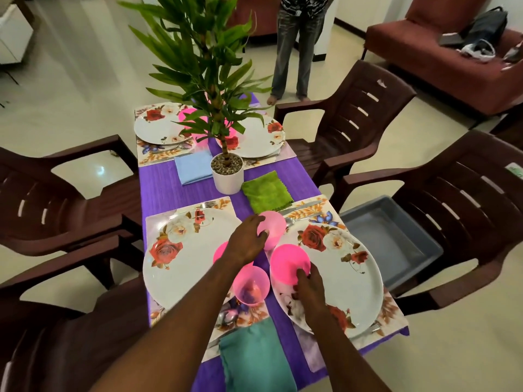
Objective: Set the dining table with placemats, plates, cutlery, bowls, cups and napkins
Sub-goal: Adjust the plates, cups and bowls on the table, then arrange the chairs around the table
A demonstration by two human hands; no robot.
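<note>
My left hand (247, 240) grips a pale pink cup (273, 229) between the two near plates. My right hand (310, 290) holds the rim of a bright pink bowl (288, 263) resting on the near right rose plate (348, 281). A second pink cup (251, 284) stands by the near left plate (184, 264), and another pink bowl (220, 253) shows partly under my left wrist. Floral placemats (319, 212) lie under the plates, with cutlery (304, 206) along their edges. A teal napkin (254, 357), a green napkin (267, 192) and a blue napkin (192, 166) lie on the purple cloth.
A potted plant in a white pot (227, 176) stands mid-table. Two far plates (160, 127) with pink cups (188, 114) sit behind it. Brown plastic chairs (353, 114) surround the table. A grey tub (390, 239) rests on the right chair. A person (294, 46) stands beyond the table.
</note>
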